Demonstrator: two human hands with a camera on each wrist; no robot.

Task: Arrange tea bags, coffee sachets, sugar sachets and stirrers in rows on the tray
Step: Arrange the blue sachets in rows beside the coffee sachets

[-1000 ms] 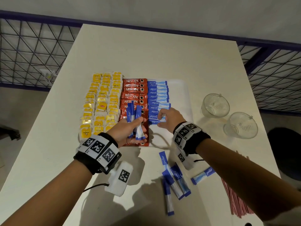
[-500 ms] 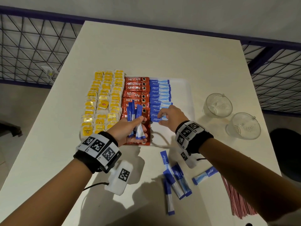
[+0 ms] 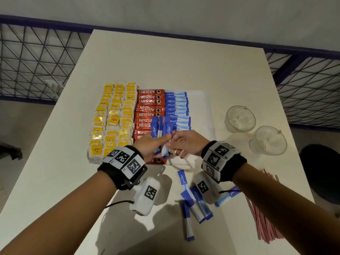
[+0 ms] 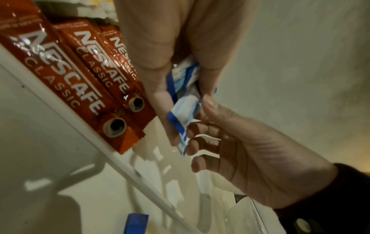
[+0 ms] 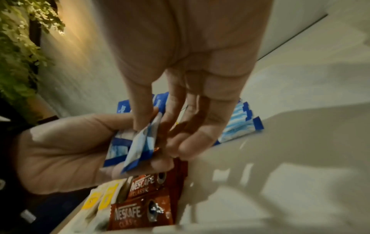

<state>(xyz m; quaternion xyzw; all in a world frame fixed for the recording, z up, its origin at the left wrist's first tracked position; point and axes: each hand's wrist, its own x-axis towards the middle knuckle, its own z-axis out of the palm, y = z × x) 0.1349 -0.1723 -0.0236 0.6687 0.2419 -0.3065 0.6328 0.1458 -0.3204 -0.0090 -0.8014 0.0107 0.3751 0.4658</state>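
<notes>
Right hand [image 3: 185, 142] has come off the tray's [image 3: 206, 100] sugar row to meet the left hand [image 3: 150, 144], fingertips pinching one sachet [image 4: 184, 109] from the bundle [image 3: 161, 131] gripped there, above the tray.

Right hand [image 5: 186, 76] pinches a sugar sachet [image 5: 143, 142] from left hand [image 5: 66, 150].

Tray [image 3: 206, 111]: tea bags [image 3: 114, 122] left, coffee sachets [image 3: 149, 109] middle, sugar sachets [image 3: 177, 105] right
</notes>
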